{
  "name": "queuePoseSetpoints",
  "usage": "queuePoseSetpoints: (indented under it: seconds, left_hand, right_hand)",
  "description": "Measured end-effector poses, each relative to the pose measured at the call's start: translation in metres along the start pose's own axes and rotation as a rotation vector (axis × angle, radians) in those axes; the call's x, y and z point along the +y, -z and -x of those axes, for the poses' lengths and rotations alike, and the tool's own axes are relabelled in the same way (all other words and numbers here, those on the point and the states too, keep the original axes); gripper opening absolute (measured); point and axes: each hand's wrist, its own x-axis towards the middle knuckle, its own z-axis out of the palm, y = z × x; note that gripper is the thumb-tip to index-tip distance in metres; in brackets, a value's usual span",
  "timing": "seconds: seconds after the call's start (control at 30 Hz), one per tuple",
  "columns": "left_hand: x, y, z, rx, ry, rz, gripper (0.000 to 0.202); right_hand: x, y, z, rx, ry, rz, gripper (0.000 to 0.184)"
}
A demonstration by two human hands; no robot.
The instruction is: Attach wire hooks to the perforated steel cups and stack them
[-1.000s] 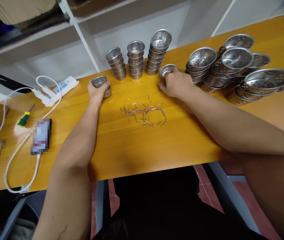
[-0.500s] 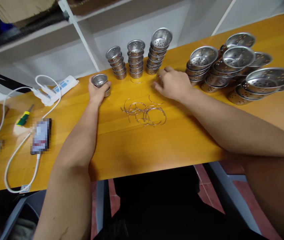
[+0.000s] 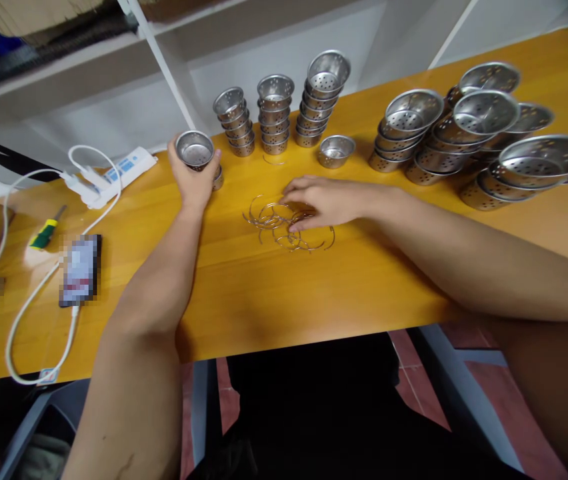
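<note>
Head view: the right hand (image 3: 327, 203) has left the upper middle of the frame, where half a second ago it covered a small bowl (image 3: 337, 150), and has come down toward the centre onto the heap of wire rings (image 3: 277, 223). The bowl now stands alone and untouched on the desk (image 3: 264, 293), just right of the three stacks of cups (image 3: 274, 113). The right fingers (image 3: 298, 191) lie stretched out and loose over the rings, touching them, with nothing clamped that can be seen. The left hand (image 3: 191, 180) has raised its metal cup (image 3: 195, 148) a little and tipped the mouth toward the camera; its fingers are wrapped closed round the cup's wall. A second cup (image 3: 218, 179) stays on the desk just beside that hand. So the bowl is set aside and the rings are the thing now under the right hand, with the cup held ready near them, left of centre. Piles of larger strainers (image 3: 464, 133) sit untouched at the upper right
</note>
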Motion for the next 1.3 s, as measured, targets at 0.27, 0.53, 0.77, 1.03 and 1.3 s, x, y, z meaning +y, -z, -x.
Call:
queuePoseSetpoints:
  seconds: [0.27, 0.53, 0.77, 1.03, 1.3]
  left_hand:
    - [0.070, -0.032, 0.049, -0.238, -0.022, 0.095, 0.101]
    - [0.062, -0.030, 0.049, -0.296, -0.045, 0.092, 0.102]
    - [0.063, -0.039, 0.051, -0.327, 0.012, 0.141, 0.104]
    - [0.071, -0.038, 0.048, -0.554, 0.129, 0.465, 0.104]
    - [0.097, -0.043, 0.066, -0.895, 0.093, 0.591, 0.096]
  right_hand:
    - [-0.020, -0.005, -0.008, -0.002, -0.050, 0.052, 0.015]
    - [-0.030, 0.004, -0.008, 0.015, -0.129, 0.079, 0.012]
    - [-0.017, 0.012, -0.003, 0.101, -0.135, 0.008, 0.015]
    - [-0.014, 0.033, 0.003, 0.233, -0.316, -0.125, 0.045]
    - [-0.008, 0.031, -0.002, 0.440, -0.242, -0.387, 0.061]
